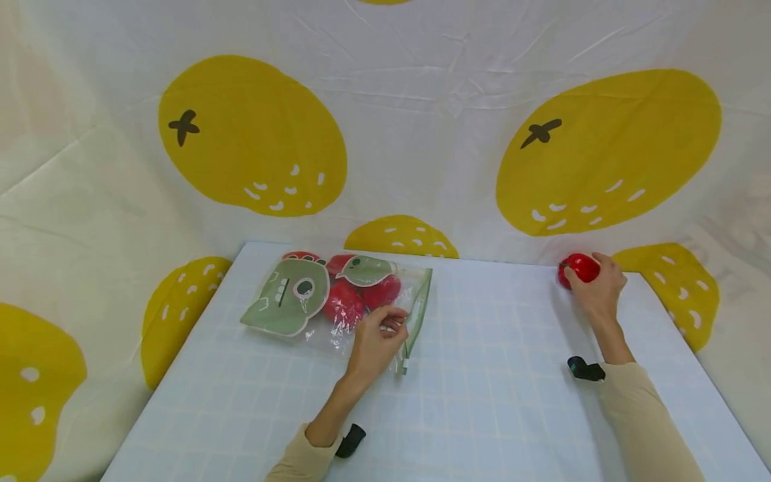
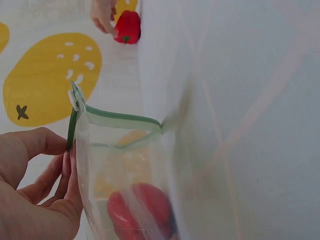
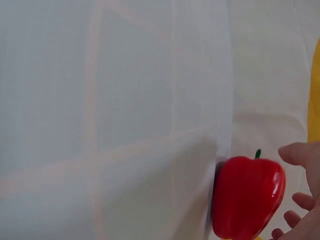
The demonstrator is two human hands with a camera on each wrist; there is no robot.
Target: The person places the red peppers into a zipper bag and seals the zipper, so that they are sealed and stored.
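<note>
A clear zip bag (image 1: 283,301) with green cartoon animal prints lies on the left of the table, several red items (image 1: 343,304) inside. My left hand (image 1: 376,341) is at its right end. In the left wrist view, thumb and fingers pinch the green zip edge (image 2: 72,131), and the bag's mouth stands partly apart. At the back right, a red bell pepper (image 1: 583,266) with a green stem sits on the table. Around it reaches my right hand (image 1: 602,288). The right wrist view shows the thumb extended beside the pepper (image 3: 247,197), a gap between them.
The white table (image 1: 482,375) carries a pale checked pattern. Behind it hangs a white cloth (image 1: 421,147) printed with large yellow fruits. Black wrist-worn devices (image 1: 351,440) show at both sleeves.
</note>
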